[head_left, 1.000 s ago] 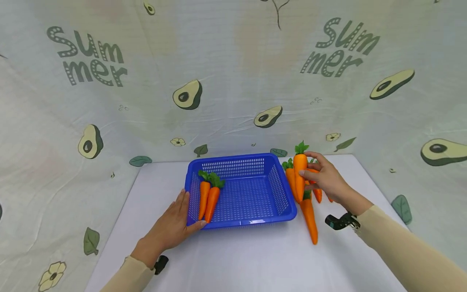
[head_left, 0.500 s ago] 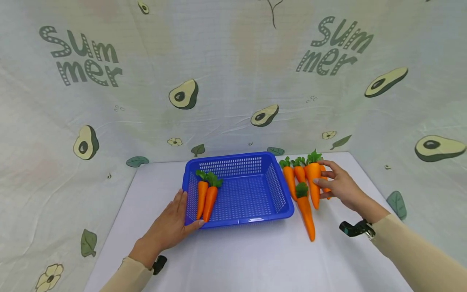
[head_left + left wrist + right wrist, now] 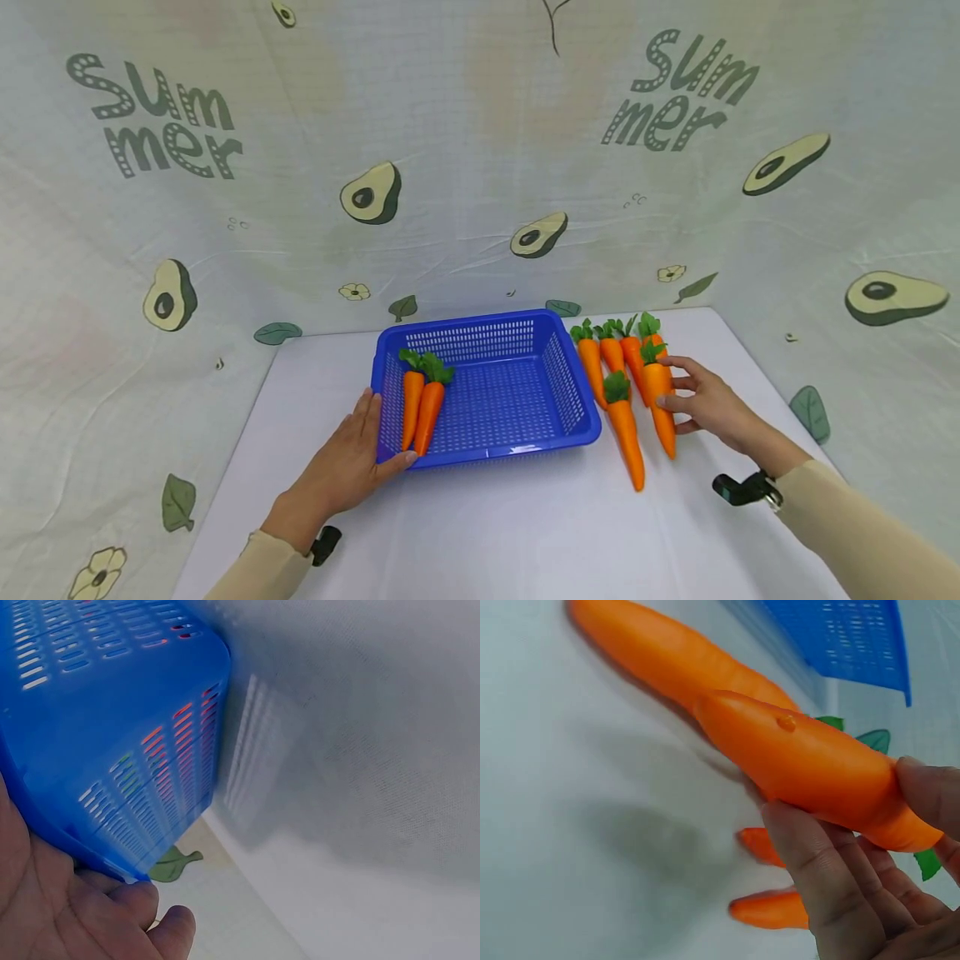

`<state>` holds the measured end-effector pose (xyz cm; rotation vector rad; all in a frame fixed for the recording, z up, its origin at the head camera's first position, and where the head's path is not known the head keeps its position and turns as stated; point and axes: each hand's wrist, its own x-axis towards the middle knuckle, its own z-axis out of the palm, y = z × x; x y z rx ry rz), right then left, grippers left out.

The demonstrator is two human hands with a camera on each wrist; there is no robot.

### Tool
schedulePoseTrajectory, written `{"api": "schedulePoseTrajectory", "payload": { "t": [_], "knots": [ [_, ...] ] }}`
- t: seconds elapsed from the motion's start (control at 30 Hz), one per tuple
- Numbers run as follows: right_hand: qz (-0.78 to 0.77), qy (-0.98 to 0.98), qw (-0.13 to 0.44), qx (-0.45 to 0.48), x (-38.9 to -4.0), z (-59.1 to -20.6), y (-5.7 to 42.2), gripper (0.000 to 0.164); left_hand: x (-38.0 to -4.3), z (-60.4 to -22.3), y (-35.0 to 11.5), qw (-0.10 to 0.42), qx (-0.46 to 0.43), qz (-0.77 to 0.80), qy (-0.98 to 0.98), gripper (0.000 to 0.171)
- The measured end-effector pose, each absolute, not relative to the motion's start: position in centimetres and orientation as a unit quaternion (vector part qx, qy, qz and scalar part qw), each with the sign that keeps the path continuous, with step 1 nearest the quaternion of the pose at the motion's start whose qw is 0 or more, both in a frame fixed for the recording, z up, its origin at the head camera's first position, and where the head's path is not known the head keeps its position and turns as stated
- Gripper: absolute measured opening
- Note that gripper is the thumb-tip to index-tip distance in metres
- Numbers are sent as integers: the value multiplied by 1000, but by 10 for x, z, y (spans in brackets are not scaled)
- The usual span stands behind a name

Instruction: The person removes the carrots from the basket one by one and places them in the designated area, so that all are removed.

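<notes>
Between thumb and fingers my right hand (image 3: 708,403) pinches a carrot (image 3: 659,404) with a short green top, at the right of the table. The right wrist view shows this carrot (image 3: 810,765) held above the table, the thumb on one side and the fingers on the other. My left hand (image 3: 341,458) rests along the left rim of a blue plastic basket (image 3: 510,452), its thumb on the front corner. Two carrots (image 3: 430,417) lie inside at the basket's left end. Close up, the left wrist view has the hand (image 3: 82,915) touching the rim.
Several more carrots (image 3: 589,367) lie right of the basket, tops toward the back. One carrot (image 3: 627,442) lies nearer the front, its tip pointing forward. A printed cloth (image 3: 450,250) hangs behind the white table (image 3: 510,533).
My right hand has moved right and toward me with the carrot, away from the basket's right side. Other carrots behind it now show more. The left hand stays on the basket.
</notes>
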<state>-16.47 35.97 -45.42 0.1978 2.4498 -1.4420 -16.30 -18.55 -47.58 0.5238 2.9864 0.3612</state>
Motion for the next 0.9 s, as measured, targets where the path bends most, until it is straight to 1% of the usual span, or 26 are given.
{"api": "schedulePoseTrajectory", "payload": {
  "t": [0.33, 0.6, 0.9],
  "knots": [
    [-449, 872, 172, 90, -156, -483, 357, 77, -163, -476, -186, 42, 172, 123, 976, 117],
    [-431, 879, 176, 98, -150, -490, 352, 74, -164, -476, -186, 38, 174, 123, 976, 117],
    [-417, 885, 176, 111, -152, -499, 354, 72, -165, -474, -186, 48, 175, 120, 976, 118]
  ]
}}
